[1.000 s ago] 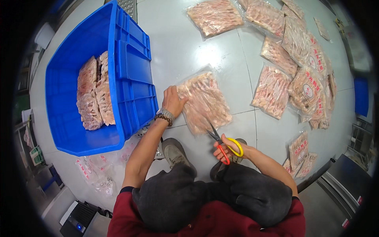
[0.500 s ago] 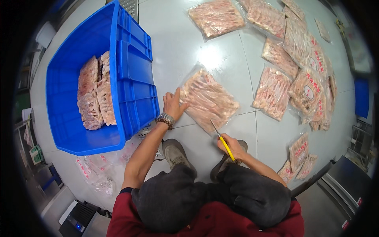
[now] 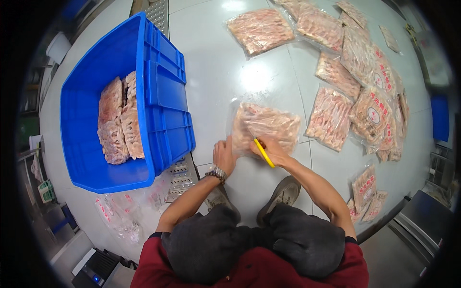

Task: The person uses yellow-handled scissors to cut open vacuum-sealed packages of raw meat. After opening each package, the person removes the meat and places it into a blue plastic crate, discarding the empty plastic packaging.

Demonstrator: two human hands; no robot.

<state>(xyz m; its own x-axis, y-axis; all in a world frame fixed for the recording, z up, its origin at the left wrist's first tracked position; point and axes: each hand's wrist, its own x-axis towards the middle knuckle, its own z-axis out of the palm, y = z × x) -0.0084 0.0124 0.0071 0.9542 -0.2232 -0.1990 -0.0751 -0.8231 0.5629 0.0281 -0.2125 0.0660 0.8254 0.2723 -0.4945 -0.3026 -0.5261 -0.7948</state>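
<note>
A clear plastic bag of pale pink frozen meat pieces [image 3: 271,120] lies flat on the floor before me, its loose film on the left side. My left hand [image 3: 224,156], with bracelets at the wrist, is at the bag's near left corner, fingers bent together on the film edge. In my right hand [image 3: 271,152] is a small knife with a yellow handle [image 3: 264,154]. The knife's thin blade points away from me over the near part of the bag; whether it cuts the film cannot be made out.
A blue plastic crate [image 3: 165,96] on the left holds several unwrapped meat blocks [image 3: 111,117]. Many bagged meat slabs [image 3: 329,117] lie heaped at right. Discarded plastic bags [image 3: 120,211] lie beyond my left arm, beside a perforated metal drain cover [image 3: 180,180]. My shoes [image 3: 283,194] are close below the bag.
The bag has turned and shifted right, so its long side now faces me. My right hand with the knife has moved up and left onto the bag's near edge; my left hand has moved right and nearer.
</note>
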